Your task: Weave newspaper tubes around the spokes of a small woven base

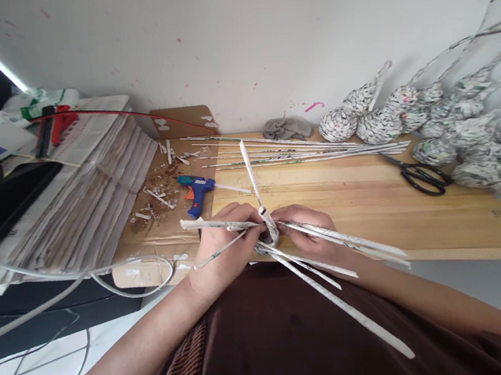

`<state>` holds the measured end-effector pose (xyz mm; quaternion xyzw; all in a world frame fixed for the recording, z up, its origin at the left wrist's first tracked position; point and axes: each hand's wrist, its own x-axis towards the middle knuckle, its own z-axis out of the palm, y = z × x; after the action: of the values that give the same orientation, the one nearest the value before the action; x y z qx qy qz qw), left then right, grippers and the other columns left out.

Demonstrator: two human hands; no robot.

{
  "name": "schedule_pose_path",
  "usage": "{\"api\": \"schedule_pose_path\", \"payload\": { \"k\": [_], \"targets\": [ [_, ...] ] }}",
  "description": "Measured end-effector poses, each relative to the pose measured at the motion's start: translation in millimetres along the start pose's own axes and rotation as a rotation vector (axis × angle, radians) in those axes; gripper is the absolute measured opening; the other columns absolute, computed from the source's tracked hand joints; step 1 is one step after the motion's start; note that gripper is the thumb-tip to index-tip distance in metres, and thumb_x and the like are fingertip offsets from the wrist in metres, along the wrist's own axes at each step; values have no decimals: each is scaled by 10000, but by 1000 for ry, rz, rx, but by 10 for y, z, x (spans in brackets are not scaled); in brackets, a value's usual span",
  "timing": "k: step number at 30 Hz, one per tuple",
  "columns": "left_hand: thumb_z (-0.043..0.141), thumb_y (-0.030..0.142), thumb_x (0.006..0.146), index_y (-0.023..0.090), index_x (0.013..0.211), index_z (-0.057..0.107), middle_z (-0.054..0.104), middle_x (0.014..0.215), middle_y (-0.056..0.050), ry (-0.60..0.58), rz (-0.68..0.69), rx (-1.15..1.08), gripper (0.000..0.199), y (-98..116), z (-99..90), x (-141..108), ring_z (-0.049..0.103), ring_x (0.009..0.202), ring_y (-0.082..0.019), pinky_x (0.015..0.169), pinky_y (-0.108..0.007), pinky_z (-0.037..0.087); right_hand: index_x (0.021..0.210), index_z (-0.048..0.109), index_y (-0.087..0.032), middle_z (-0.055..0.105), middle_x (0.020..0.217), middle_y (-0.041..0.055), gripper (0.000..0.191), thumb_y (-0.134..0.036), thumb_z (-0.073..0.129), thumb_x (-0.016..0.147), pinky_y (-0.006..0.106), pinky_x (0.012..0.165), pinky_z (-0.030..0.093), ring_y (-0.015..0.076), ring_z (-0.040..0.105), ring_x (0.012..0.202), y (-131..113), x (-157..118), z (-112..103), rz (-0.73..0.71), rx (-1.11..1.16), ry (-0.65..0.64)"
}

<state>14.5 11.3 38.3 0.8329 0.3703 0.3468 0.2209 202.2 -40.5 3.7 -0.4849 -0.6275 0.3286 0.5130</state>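
Observation:
A small woven paper piece (267, 240) with long paper strips sticking out sits between my hands at the table's front edge. My left hand (229, 239) is closed on strips at its left side, and two or more strip ends poke out leftward past the fingers. On the other side, my right hand (304, 226) pinches strips that run out to the right over the wrist. One strip (251, 172) points up and away from the piece. Several loose strips (327, 282) fan down over the brown clothing. Both sets of fingertips nearly meet at the piece.
A blue glue gun (200, 194) lies on cardboard beside paper scraps. Behind are long paper rods (296, 151) and a grey cloth (287, 128). Black scissors (422, 177) lie near woven paper balls (378, 126). Stacked newspapers (107, 188) stand left, with a white cable (131, 263) in front.

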Motion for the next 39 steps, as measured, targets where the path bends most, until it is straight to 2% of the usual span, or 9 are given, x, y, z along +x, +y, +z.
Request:
{"api": "schedule_pose_path", "payload": {
  "k": [6, 12, 17, 21, 23, 27, 32, 36, 39],
  "targets": [
    [689, 95, 832, 197, 822, 754, 714, 785, -13, 23, 13, -35, 121, -28, 8, -36, 692, 715, -134, 678, -239, 550, 995, 771, -264, 763, 1025, 68, 175, -335, 623, 935, 352, 879, 570, 223, 718, 951, 99, -12, -4, -84, -9, -28],
    [681, 113, 855, 202, 828, 742, 724, 894, -29, 37, 86, -95, 111, -95, 29, -55, 704, 800, -139, 725, -233, 557, 933, 754, -211, 770, 935, 60, 178, -355, 652, 913, 307, 755, 585, 196, 724, 818, 37, 8, 5, 179, 120, 4],
    [646, 106, 872, 216, 895, 742, 720, 882, -20, 3, 159, -37, 148, -103, 35, -53, 688, 788, -128, 738, -230, 542, 881, 745, -197, 770, 900, 60, 169, -356, 688, 870, 312, 765, 571, 204, 715, 841, 105, 67, 5, 199, 112, 19],
    [650, 131, 854, 195, 853, 716, 702, 792, -14, 89, 99, 53, 92, -84, 75, -80, 670, 724, -138, 708, -251, 522, 762, 708, -178, 724, 698, 52, 320, -495, 712, 813, 299, 581, 525, 193, 672, 640, 151, 87, 0, 368, 79, 103],
    [658, 145, 844, 193, 827, 701, 696, 767, -10, 139, 91, 78, 66, -79, 98, -96, 663, 710, -141, 687, -255, 510, 725, 694, -182, 705, 665, 44, 327, -491, 705, 829, 293, 568, 504, 182, 649, 612, 91, 76, -14, 332, 36, 76],
    [636, 157, 859, 200, 766, 674, 679, 728, -6, 146, 82, 112, 109, -79, 124, -115, 647, 703, -144, 663, -254, 488, 846, 758, -195, 744, 827, 59, 194, -379, 788, 790, 308, 669, 527, 194, 680, 733, -82, 46, -26, 197, -17, 19],
    [664, 123, 817, 199, 766, 684, 701, 754, -11, 145, 52, 125, 94, -77, 113, -126, 663, 727, -154, 683, -254, 501, 790, 650, -198, 638, 727, -7, 163, -273, 793, 769, 240, 556, 447, 126, 572, 626, -154, 18, 26, 225, 36, -115],
    [678, 128, 820, 192, 791, 678, 716, 789, -17, 171, 68, 102, 71, -66, 98, -130, 679, 753, -159, 694, -254, 517, 808, 549, -209, 630, 806, -1, 181, -232, 728, 823, 242, 613, 470, 125, 577, 686, -169, -20, 59, 147, 81, -94],
    [671, 121, 828, 191, 789, 666, 706, 784, -16, 160, 37, 76, 80, -62, 105, -128, 672, 751, -158, 696, -260, 515, 865, 554, -215, 612, 759, -11, 143, -254, 692, 864, 227, 559, 459, 120, 578, 642, -153, -30, 90, 162, 55, 21]
  ]
}}
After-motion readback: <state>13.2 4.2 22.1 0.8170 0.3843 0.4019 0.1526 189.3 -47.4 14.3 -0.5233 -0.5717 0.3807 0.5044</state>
